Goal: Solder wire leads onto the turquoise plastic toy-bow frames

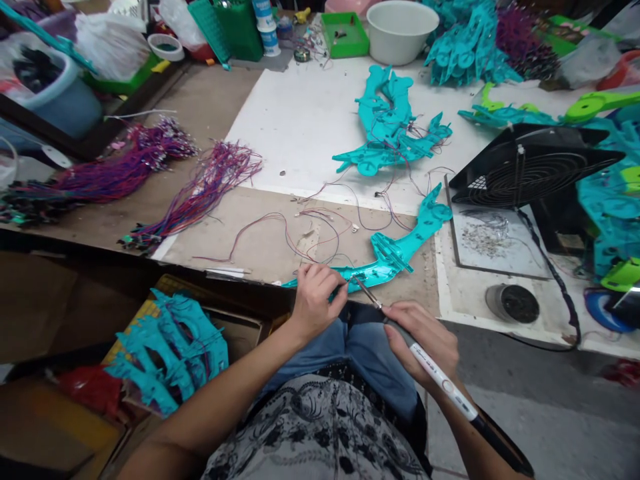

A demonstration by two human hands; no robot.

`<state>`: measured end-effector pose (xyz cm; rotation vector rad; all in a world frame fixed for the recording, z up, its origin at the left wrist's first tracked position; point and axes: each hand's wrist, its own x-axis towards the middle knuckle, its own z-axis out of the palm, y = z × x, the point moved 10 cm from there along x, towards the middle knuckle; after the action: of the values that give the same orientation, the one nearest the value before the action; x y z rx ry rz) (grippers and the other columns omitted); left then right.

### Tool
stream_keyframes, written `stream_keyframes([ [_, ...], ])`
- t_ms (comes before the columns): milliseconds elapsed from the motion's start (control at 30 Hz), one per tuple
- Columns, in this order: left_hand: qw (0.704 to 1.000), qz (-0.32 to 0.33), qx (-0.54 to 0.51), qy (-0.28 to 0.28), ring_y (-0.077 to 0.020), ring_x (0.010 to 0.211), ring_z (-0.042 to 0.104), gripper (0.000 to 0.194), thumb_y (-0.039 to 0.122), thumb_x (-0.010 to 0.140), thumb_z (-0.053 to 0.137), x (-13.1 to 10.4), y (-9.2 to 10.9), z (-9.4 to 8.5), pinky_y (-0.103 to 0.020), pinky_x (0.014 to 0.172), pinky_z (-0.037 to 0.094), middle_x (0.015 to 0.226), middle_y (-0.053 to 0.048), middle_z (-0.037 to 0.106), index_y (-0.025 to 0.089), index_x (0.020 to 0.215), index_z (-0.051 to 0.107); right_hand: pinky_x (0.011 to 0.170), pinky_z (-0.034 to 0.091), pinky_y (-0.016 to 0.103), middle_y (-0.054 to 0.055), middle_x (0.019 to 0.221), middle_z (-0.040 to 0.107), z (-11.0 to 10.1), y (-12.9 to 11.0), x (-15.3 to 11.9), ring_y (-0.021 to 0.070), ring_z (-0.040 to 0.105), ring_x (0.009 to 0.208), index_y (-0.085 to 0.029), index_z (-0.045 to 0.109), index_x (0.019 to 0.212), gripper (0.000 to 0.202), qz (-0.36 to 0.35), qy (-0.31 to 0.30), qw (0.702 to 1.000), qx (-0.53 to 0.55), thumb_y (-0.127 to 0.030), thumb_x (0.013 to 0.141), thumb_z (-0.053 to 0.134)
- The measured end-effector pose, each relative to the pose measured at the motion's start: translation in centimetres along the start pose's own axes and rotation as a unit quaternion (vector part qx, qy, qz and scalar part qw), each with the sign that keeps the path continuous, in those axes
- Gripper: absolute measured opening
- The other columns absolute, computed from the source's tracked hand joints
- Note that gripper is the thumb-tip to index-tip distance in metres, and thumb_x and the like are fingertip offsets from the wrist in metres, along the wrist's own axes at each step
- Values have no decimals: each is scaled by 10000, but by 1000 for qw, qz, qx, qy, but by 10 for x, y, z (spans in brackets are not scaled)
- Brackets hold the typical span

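Observation:
In my right hand is a soldering iron with a white and grey handle, held like a pen. Its metal tip touches or nearly touches the inside of a curved teal plastic shell at the table's front edge. My left hand rests at the shell's left end, thumb and forefinger pinched on what looks like a thin wire close to the tip. The fingers partly hide that end of the shell. Thin red and blue wires trail over the table behind my left hand.
Bundles of purple-red wires lie at left. More teal shells are stacked behind, and others fill a box at lower left. A black fan stands at right, near a board with scraps and a round tin.

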<state>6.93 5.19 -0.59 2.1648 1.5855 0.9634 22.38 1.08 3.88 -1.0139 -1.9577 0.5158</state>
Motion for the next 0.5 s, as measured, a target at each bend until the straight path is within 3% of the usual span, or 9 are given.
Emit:
stream_keyframes([
  [500,1000,13,8,19,-172,811,565,135,200,890,526,0,2,-2,-368,834,344,774,-9,665,188,760,559,684,552,328,64,843,687,1,1,-1,192,659,798,-189,656,1079,319,8,3,1000,9,-49,798,601],
])
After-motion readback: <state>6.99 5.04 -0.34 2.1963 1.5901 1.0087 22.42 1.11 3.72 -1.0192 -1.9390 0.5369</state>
